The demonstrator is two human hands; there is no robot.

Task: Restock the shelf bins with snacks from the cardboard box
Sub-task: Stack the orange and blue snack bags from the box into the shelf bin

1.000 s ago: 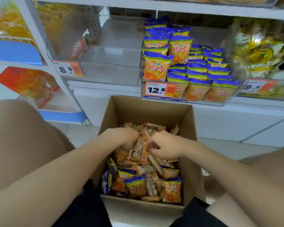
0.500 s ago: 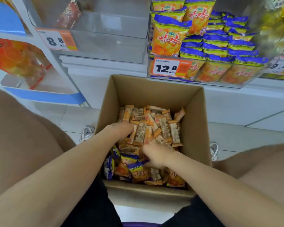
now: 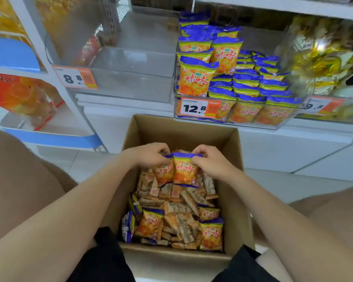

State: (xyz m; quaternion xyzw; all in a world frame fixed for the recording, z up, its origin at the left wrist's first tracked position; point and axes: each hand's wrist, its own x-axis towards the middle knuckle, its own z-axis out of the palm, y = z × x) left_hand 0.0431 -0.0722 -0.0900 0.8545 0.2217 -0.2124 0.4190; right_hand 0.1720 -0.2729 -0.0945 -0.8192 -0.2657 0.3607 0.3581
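The cardboard box [image 3: 183,129] stands open on the floor [image 3: 293,186] between the person's knees, directly under the front of the shelf. Above its far edge juts the clear bin [image 3: 291,117] with the 12.8 price tag [image 3: 194,108], already holding rows of blue-and-orange packets [image 3: 247,88], some upright at the left. Beside that, to the left, sits another clear bin [image 3: 130,78] tagged 8.8 [image 3: 73,78]. Inside the box, over the far end of the pile, the left hand [image 3: 151,155] pinches the top seam of the left packet [image 3: 164,171] with curled fingers, and the right hand [image 3: 210,161] pinches the top of the right packet [image 3: 184,169] the same way; the two packets hang side by side, touching. Beneath them lie loose wafer bars [image 3: 181,200] mixed with more blue-and-orange packets [image 3: 151,222]. Both forearms reach across the near part of the box, and black shorts [image 3: 110,257] cover its near corners. The yellow goods in the bin at far right [image 3: 324,64] are blurred and their tag is only partly readable. The red-orange bags [image 3: 20,94] on the blue-edged shelf [image 3: 49,137] at left are cut off by the frame edge, and the fingertips of both hands are hidden behind the packet tops.
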